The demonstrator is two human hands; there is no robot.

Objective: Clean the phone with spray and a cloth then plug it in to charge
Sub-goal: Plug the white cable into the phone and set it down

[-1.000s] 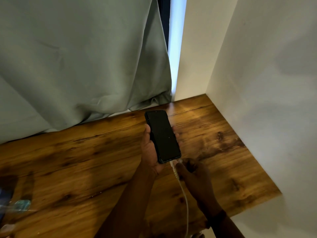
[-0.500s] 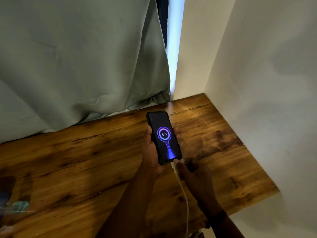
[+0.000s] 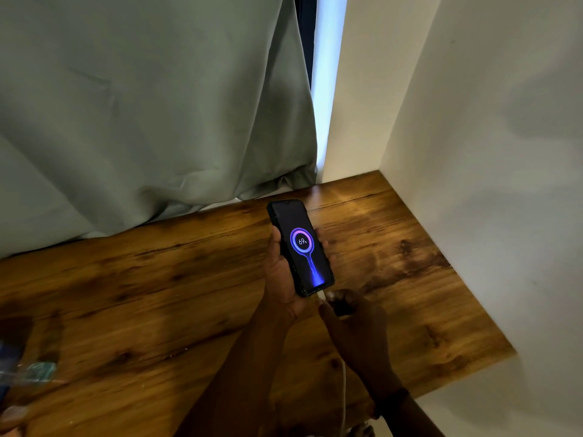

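My left hand [image 3: 281, 272] holds a black phone [image 3: 301, 247] above the wooden table, screen up. The screen shows a purple and blue charging ring reading 69%. A white charging cable [image 3: 343, 389] runs from the phone's bottom edge down toward me. My right hand [image 3: 353, 320] pinches the cable's white plug at the phone's port. At the far left edge a blurred clear spray bottle [image 3: 34, 372] lies on the table. No cloth is in view.
The wooden table [image 3: 157, 294] fills the lower half, with its right edge against a white wall [image 3: 489, 184]. A grey-green curtain [image 3: 142, 105] hangs behind the table, and a strip of daylight shows beside it.
The phone's screen went from dark to a lit charging animation showing 69%. Both hands stay nearly in place, my right hand still at the plug.
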